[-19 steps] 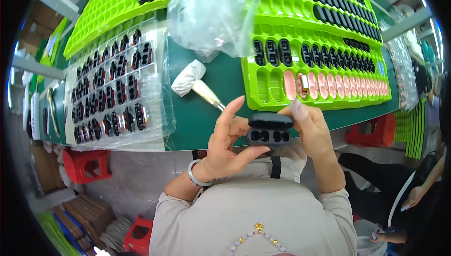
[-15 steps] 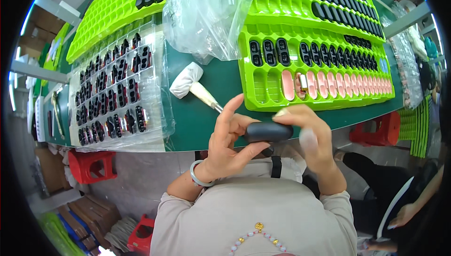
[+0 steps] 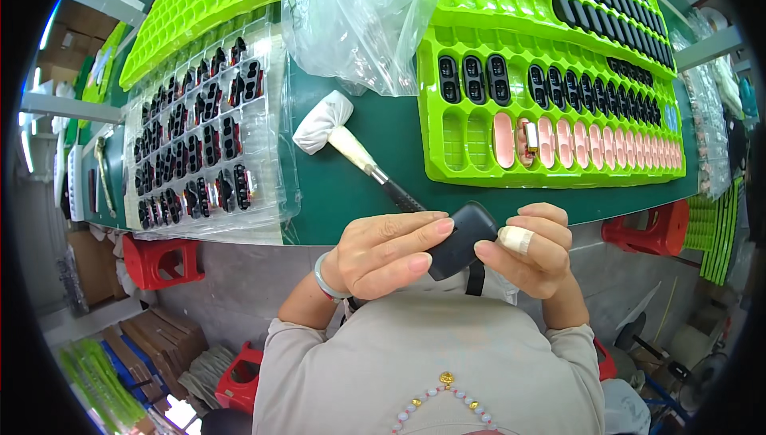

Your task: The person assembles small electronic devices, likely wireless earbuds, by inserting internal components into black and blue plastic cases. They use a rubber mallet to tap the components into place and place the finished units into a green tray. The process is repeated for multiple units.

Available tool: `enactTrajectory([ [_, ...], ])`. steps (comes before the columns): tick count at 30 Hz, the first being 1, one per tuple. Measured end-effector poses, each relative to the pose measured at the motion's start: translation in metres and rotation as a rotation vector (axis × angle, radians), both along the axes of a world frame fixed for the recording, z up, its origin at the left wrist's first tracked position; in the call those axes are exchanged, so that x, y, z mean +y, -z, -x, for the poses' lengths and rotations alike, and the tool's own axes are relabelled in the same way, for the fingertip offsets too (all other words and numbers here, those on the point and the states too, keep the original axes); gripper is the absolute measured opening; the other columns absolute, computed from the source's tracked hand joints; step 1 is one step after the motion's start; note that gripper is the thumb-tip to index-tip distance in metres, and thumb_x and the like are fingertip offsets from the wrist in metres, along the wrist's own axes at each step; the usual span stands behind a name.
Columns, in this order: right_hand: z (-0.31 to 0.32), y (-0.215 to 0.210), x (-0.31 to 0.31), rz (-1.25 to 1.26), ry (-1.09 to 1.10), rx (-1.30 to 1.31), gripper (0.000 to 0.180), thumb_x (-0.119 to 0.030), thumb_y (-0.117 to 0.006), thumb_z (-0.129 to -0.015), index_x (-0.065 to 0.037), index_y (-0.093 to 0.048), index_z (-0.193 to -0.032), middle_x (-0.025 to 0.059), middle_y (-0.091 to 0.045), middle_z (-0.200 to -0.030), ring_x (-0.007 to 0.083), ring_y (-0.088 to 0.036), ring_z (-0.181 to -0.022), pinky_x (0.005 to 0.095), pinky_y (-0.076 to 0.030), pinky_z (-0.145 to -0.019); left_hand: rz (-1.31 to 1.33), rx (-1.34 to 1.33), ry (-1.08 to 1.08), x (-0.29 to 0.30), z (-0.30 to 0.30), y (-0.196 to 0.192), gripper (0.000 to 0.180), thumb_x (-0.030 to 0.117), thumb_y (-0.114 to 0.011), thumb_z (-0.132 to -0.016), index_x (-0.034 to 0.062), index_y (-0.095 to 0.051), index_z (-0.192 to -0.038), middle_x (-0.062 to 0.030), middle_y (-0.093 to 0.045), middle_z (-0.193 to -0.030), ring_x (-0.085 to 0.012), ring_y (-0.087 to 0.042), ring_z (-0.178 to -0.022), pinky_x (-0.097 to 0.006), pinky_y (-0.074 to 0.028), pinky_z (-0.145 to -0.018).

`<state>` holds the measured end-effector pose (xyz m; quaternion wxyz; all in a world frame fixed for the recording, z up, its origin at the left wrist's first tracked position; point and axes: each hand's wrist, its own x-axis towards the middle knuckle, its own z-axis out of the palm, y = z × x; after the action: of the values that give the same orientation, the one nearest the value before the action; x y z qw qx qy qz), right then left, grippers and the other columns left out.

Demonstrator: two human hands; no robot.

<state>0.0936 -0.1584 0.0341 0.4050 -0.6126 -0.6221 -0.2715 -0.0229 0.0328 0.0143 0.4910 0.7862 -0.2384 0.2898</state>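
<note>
Dark case: the rounded, smooth-faced dark case [image 3: 461,245] was held up at a tilt between the two hands, in front of the person's torso and just off the near edge of the green tabletop [image 3: 339,207]. No opening showed on the visible face.
Left hand: the left hand [image 3: 387,253] was closed on the case, its fingers laid nearly straight across the face; its thumb was hidden.
Right hand: the right hand [image 3: 531,250] was half curled, its thumb against the case's right edge; whether its fingers pinched from behind could not be told.
Near green tray: the near green tray [image 3: 452,144] bore black pieces [image 3: 473,80] in an upper row, with a gap after the third, and pink shells [image 3: 503,140] below; two pockets at the lower left stood vacant.
Clear tray: many small black parts [image 3: 209,144] lay in the clear tray [image 3: 271,60].
Mallet: a white-wrapped mallet [image 3: 323,122] lay unheld on the tabletop.
Progress: judged from this view, one piece was in hand and unfinished; many parts remained in the trays, and the finished count could not be told.
</note>
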Motion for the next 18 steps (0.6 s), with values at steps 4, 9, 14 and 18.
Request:
enactTrajectory([
  [4, -0.003, 0.0, 0.001, 0.016, -0.027, -0.017, 0.031, -0.004, -0.069, -0.063, -0.006, -0.069, -0.093, 0.0059, -0.051, -0.099, 0.0191, -0.053, -0.083, 0.0306, -0.046, -0.063, -0.074, -0.046, 0.008, 0.004, -0.002, -0.003, 0.034, -0.001, -0.058, -0.079, -0.0037, -0.044, -0.109, -0.0292, -0.058, -0.104, -0.0378, -0.064, -0.086, -0.04, -0.057, -0.069],
  [9, -0.009, -0.004, 0.004, 0.165, -0.096, 0.282, 0.038, -0.009, -0.069, -0.066, -0.003, -0.063, -0.103, 0.0094, -0.056, -0.093, 0.0218, -0.054, -0.073, 0.0322, -0.046, -0.063, -0.199, 0.014, -0.054, 0.009, -0.002, -0.006, 0.035, 0.001, -0.062, -0.077, -0.0041, -0.048, -0.109, -0.0246, -0.062, -0.102, -0.0315, -0.066, -0.085, -0.033, -0.056, -0.067],
  [14, -0.001, -0.009, 0.006, 0.385, -0.152, 0.756, 0.038, -0.018, -0.065, -0.078, 0.001, -0.055, -0.109, 0.0137, -0.06, -0.082, 0.0297, -0.059, -0.071, 0.0338, -0.046, -0.063, -0.023, 0.059, -0.274, -0.006, -0.006, -0.009, 0.064, 0.001, -0.076, -0.067, -0.0052, -0.041, -0.121, -0.0173, -0.067, -0.09, -0.0222, -0.067, -0.079, -0.027, -0.053, -0.065],
  [18, -0.005, -0.02, 0.002, 0.67, -0.091, 1.28, 0.039, -0.033, -0.047, -0.092, 0.005, -0.058, -0.097, 0.016, -0.06, -0.077, 0.0287, -0.062, -0.068, 0.0343, -0.047, -0.059, 0.356, 0.271, -0.136, -0.021, -0.004, 0.002, 0.078, -0.003, -0.076, -0.068, -0.0066, -0.029, -0.131, -0.0131, -0.066, -0.083, -0.0156, -0.065, -0.078, -0.025, -0.053, -0.067],
])
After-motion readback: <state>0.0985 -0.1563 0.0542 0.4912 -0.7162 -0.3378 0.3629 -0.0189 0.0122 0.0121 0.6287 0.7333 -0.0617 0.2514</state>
